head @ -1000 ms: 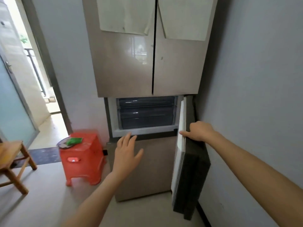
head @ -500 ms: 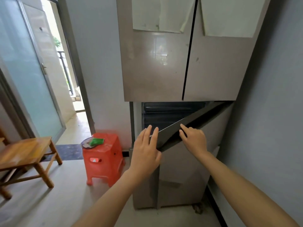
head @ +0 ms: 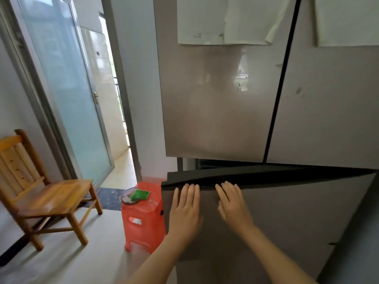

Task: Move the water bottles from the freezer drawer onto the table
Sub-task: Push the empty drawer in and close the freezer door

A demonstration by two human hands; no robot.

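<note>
At the lower freezer door (head: 287, 218), wide open a second ago, we now push it almost closed. Our left grip (head: 185, 210) and right grip (head: 233, 206) lie flat on it, fingers straight, holding nothing. The drawers are hidden behind it; no water bottles or desk are visible, so the moving seems finished.

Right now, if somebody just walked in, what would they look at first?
The left hand and right hand lie flat, side by side, on the lower door of a big fridge, just under the door's top edge. The door is slightly ajar, with a dark gap above it. Left of the fridge stands a bright red stool with a green thing on top, and further left a wooden chair.
</note>
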